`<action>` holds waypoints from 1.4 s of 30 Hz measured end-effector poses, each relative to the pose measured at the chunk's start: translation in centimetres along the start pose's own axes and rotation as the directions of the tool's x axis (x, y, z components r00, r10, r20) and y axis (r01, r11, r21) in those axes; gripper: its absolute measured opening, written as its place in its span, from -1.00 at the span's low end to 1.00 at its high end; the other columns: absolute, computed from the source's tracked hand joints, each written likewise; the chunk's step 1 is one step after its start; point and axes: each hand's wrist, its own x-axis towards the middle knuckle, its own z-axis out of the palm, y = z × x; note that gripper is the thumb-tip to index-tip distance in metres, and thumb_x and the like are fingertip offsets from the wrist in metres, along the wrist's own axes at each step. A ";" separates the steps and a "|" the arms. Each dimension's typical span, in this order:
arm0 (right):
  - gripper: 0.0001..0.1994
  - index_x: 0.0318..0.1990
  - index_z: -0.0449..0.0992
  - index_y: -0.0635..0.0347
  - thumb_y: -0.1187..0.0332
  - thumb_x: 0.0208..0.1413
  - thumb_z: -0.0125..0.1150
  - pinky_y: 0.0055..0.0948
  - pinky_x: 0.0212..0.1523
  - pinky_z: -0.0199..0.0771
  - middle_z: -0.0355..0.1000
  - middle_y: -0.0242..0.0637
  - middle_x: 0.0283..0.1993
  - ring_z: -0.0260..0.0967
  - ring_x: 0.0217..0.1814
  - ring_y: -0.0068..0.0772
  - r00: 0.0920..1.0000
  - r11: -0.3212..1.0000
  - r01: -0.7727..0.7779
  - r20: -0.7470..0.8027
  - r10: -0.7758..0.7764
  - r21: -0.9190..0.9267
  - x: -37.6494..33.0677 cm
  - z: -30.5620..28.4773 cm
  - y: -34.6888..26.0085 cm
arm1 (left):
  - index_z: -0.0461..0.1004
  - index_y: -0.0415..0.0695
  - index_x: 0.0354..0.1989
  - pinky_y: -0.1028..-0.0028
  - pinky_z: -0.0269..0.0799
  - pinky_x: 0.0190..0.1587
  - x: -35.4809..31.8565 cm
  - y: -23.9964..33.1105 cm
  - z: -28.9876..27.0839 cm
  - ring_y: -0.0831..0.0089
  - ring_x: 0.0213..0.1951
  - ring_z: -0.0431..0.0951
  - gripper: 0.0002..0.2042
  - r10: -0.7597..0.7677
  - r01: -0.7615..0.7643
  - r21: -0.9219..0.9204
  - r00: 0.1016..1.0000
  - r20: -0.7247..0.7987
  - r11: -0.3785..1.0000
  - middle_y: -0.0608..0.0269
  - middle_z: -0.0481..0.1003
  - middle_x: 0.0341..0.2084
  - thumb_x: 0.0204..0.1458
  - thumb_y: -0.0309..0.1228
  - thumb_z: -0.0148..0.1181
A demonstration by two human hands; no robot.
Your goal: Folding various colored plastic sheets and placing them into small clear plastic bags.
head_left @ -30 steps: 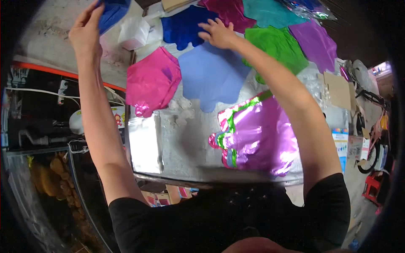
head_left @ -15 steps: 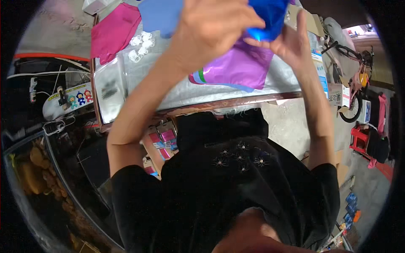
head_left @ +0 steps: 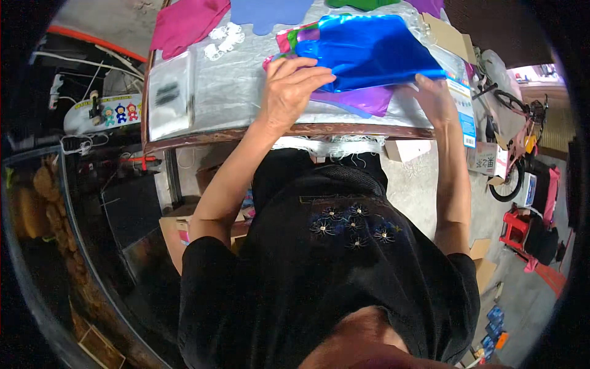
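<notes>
A shiny blue foil sheet (head_left: 378, 52) lies over a stack of colored foil pieces on the table. My left hand (head_left: 294, 89) grips its left end, fingers closed at the edge. At its lower right corner, my right hand (head_left: 435, 101), slightly blurred, pinches the edge. Beneath the blue sheet, a purple foil piece (head_left: 369, 101) sticks out toward me, and pink and green edges show at the left. Whether the blue sheet is a single layer or a bag, I cannot tell.
Magenta (head_left: 184, 24), light blue (head_left: 270, 12) and green pieces (head_left: 362, 3) lie along the table's far side. White string bundles (head_left: 224, 40) and a clear plastic packet (head_left: 169, 95) are at left. Cardboard (head_left: 448, 37) is at right; a bicycle (head_left: 522, 117) stands beyond.
Both hands have come down from above the table, laying the blue foil sheet over the stack. My left hand now holds its left end, my right hand its right corner.
</notes>
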 end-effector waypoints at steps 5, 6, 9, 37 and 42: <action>-0.66 0.09 0.47 0.18 0.35 0.18 0.29 -0.15 0.26 0.33 0.48 -0.36 0.08 0.39 0.18 -0.43 0.990 0.988 0.092 0.117 -0.078 -0.125 0.0 2.2 -0.7 | 0.71 0.07 -0.14 0.30 0.36 0.11 -0.9 -0.2 -0.3 0.35 0.01 0.59 -0.72 -0.099 0.099 0.004 0.995 0.023 0.995 0.42 0.67 -0.11 0.00 -0.56 0.26; -0.74 0.00 0.49 0.17 0.36 0.18 0.29 -0.18 0.17 0.39 0.50 -0.35 -0.01 0.42 0.09 -0.45 0.994 0.993 0.073 0.091 -0.065 -0.096 0.5 0.5 0.1 | 0.71 0.07 -0.14 0.30 0.36 0.11 -1.0 -0.2 -0.2 0.35 0.01 0.59 -0.72 -0.102 0.102 0.005 0.995 0.022 0.995 0.42 0.67 -0.11 0.00 -0.56 0.26; -0.88 -0.17 0.55 0.17 0.36 0.20 0.29 -0.23 -0.02 0.53 0.54 -0.35 -0.19 0.49 -0.08 -0.49 0.999 0.999 0.035 0.039 -0.033 -0.040 1.0 0.6 0.1 | 0.70 0.02 -0.12 0.33 0.37 0.11 -1.2 -0.3 0.1 0.32 0.02 0.60 -0.74 -0.048 0.047 0.012 0.995 0.091 0.999 0.37 0.67 -0.10 0.03 -0.55 0.26; -0.63 0.02 0.54 0.25 0.19 0.18 0.35 -0.15 0.03 0.55 0.54 -0.04 0.07 0.52 0.08 0.00 0.867 -0.132 0.225 0.261 -0.424 -0.965 -3.5 7.7 0.3 | 0.60 -0.08 0.08 0.21 0.27 0.20 -3.3 -1.2 -1.7 0.17 0.25 0.43 -0.65 -0.238 0.273 -0.077 0.923 0.301 0.959 0.19 0.56 0.11 0.15 -0.24 0.28; -0.45 0.26 0.45 0.13 0.17 0.14 0.36 -0.03 0.39 0.23 0.30 -0.07 0.40 0.17 0.45 0.15 0.917 -0.190 0.291 0.330 -0.224 -0.938 -2.2 6.9 2.7 | 0.60 -0.18 -0.07 0.27 0.37 0.13 -2.9 -4.7 -2.3 0.12 0.18 0.47 -0.73 -0.488 0.491 -0.086 0.871 0.061 0.867 0.03 0.58 0.02 0.13 -0.31 0.31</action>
